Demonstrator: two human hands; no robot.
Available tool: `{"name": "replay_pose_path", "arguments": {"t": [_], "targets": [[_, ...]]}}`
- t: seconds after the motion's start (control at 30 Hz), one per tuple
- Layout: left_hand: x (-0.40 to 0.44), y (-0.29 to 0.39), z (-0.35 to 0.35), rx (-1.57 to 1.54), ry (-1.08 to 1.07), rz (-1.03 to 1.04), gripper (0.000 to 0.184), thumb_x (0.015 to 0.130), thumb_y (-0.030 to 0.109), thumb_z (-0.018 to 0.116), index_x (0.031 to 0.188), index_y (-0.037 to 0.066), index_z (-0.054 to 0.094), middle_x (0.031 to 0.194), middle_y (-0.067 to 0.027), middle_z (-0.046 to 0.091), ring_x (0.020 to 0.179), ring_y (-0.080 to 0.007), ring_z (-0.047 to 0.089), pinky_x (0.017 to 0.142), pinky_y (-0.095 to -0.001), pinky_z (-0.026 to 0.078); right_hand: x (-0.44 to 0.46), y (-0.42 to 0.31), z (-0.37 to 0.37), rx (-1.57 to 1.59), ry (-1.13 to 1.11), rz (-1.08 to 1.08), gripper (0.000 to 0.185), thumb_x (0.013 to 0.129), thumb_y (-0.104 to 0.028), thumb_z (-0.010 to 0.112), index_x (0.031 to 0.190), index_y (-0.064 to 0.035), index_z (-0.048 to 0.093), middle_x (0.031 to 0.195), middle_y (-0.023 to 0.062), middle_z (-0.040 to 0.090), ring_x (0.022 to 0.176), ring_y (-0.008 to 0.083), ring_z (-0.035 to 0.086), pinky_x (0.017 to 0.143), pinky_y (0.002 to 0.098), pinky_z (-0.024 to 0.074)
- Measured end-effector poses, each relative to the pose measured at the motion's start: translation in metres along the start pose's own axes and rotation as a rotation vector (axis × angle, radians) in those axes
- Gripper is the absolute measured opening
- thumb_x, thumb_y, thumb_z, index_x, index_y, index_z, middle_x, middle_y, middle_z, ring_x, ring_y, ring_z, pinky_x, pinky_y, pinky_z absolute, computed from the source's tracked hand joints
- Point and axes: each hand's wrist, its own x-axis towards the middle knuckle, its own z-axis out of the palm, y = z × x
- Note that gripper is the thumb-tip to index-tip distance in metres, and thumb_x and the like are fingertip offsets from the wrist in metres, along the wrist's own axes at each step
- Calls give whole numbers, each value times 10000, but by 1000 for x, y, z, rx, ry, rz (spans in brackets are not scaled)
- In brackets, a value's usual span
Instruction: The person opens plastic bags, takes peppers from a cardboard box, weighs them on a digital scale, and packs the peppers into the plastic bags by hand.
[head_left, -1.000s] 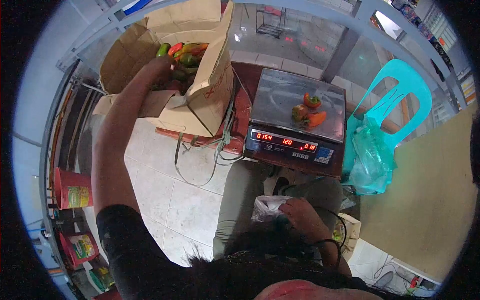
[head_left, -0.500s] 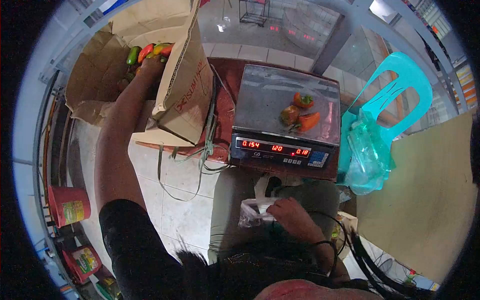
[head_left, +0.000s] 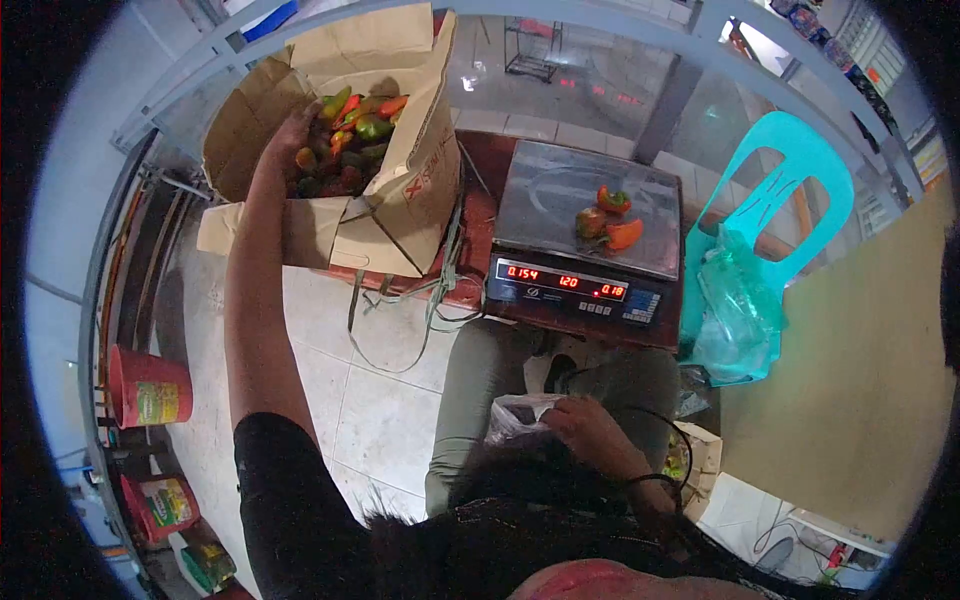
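My left hand (head_left: 297, 130) reaches into a cardboard box (head_left: 285, 235), at the left edge of a heap of peppers (head_left: 375, 127) coloured green, red and orange. Its visible fingers look stretched out, with nothing plainly held; some fingertips are hard to make out. My right hand (head_left: 592, 428) is closed on the rim of a clear plastic bag (head_left: 517, 418) above my lap. In front of me stands a digital scale (head_left: 545, 200), its red display reading 0.154, 1.20 and 0.18. Several orange-red peppers (head_left: 623, 234) lie on its metal plate.
The box and scale rest on a reddish-brown table (head_left: 475, 215). A turquoise chair (head_left: 835, 180) to the right holds a green plastic bag (head_left: 735, 300). Loose straps (head_left: 440, 290) hang off the table's front. Red buckets (head_left: 150, 388) stand at the left.
My left hand has shifted to the left side of the pepper heap, uncovering more peppers. The camera view has shifted slightly. My right hand still grips the plastic bag; the scale reading is the same.
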Motion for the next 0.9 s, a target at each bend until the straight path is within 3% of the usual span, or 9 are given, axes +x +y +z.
{"name": "replay_pose_path", "arguments": {"t": [0.07, 0.2, 0.27, 0.33, 0.53, 0.6, 0.73, 0.8, 0.9], "targets": [[-10, 30, 8, -251, -78, -64, 546, 958, 502, 387, 1082, 10, 587, 917, -89, 643, 841, -170, 606, 793, -356, 469, -5, -1, 4, -5, 66, -28, 162, 864, -91, 507, 1006, -61, 579, 917, 105, 580, 941, 281, 570, 832, 419, 427], [-118, 190, 79, -89, 270, 400, 487, 969, 471, 408, 1116, 45, 594, 919, -65, 626, 831, -119, 588, 781, -296, 471, -14, -2, 6, -162, 66, -25, 160, 858, -97, 514, 1003, -64, 574, 901, 108, 583, 916, 279, 581, 826, 410, 431], [-174, 248, 130, -283, 207, 482, 452, 978, 429, 429, 1139, 36, 584, 934, -60, 620, 841, -135, 591, 779, -285, 471, -16, 3, 14, -105, 80, -17, 188, 846, -98, 495, 1009, -62, 581, 917, 127, 595, 919, 301, 596, 829, 426, 451], [-206, 266, 187, -48, 75, 507, 388, 981, 347, 460, 1154, 19, 574, 989, -97, 631, 895, -191, 610, 799, -314, 474, -16, 3, 15, -77, 97, -31, 200, 840, -102, 486, 1009, -61, 587, 924, 136, 601, 918, 313, 604, 834, 435, 459], [-150, 182, 338, 152, 101, 686, 316, 925, 230, 518, 1145, 16, 592, 1056, -264, 599, 983, -424, 562, 851, -431, 451, -28, 5, 18, -43, 204, -56, 158, 843, -97, 539, 995, -72, 573, 895, 101, 579, 897, 286, 582, 822, 422, 433], [-129, 141, 367, 229, 20, 535, 324, 937, 246, 509, 1159, 25, 590, 1004, -229, 623, 908, -359, 602, 790, -393, 474, -33, 6, 17, -15, 168, -1, 150, 843, -108, 543, 984, -73, 577, 894, 98, 578, 893, 289, 580, 821, 425, 431], [-169, 198, 341, -261, -188, 122, 346, 968, 277, 480, 1201, 39, 574, 866, -125, 631, 749, -174, 618, 657, -288, 488, -37, 8, 12, -21, 50, 68, 138, 862, -119, 528, 976, -74, 590, 904, 95, 582, 895, 290, 579, 818, 427, 432], [-190, 236, 303, -370, -141, 373, 377, 980, 298, 476, 1239, 34, 549, 828, -66, 599, 685, -77, 564, 603, -229, 464, -39, 12, 16, -28, 84, 34, 140, 867, -122, 519, 972, -70, 595, 907, 92, 584, 898, 289, 578, 815, 429, 432], [-195, 276, 223, -218, 201, 561, 379, 972, 288, 501, 1237, 21, 545, 832, -69, 608, 682, -107, 577, 631, -251, 481, -30, 14, 16, -42, 58, 2, 165, 880, -125, 501, 1005, -66, 592, 928, 96, 581, 910, 287, 577, 816, 426, 432]]}}
